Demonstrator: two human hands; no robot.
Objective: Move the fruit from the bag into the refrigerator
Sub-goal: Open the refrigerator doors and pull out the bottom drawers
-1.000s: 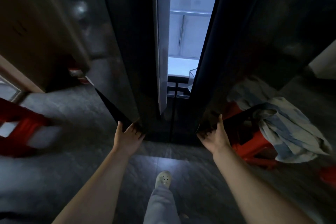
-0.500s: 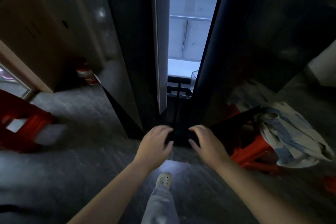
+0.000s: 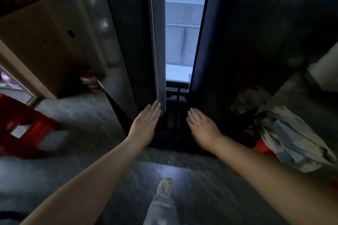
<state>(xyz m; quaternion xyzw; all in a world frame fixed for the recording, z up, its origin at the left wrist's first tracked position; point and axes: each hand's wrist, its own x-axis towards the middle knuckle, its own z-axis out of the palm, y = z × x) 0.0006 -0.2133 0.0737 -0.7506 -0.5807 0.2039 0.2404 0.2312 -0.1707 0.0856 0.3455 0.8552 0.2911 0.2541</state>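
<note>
1. A second ago each hand held a door's bottom corner, well apart; now the left hand (image 3: 146,122) and right hand (image 3: 201,126) have come inward and lie close on either side of the gap
2. Both hands are flat, fingers straight and together, holding nothing; half a second ago the fingers were curled
3. The left hand's fingertips touch the inner edge of the left door (image 3: 128,42); the right hand's fingertips lie at the edge of the right door (image 3: 237,42), contact unclear
4. The fridge (image 3: 182,51) stands just ahead of both hands, doors ajar, the lit gap about as narrow as before; a white shelf (image 3: 178,76) shows beyond the fingertips
5. No fruit or bag shows plainly; a cloth (image 3: 292,142) on a stool (image 3: 263,150) lies right of the right hand, and I cannot tell whether it is the bag
6. The doors likely need spreading wider before any fruit goes in, so the task looks barely begun
</note>
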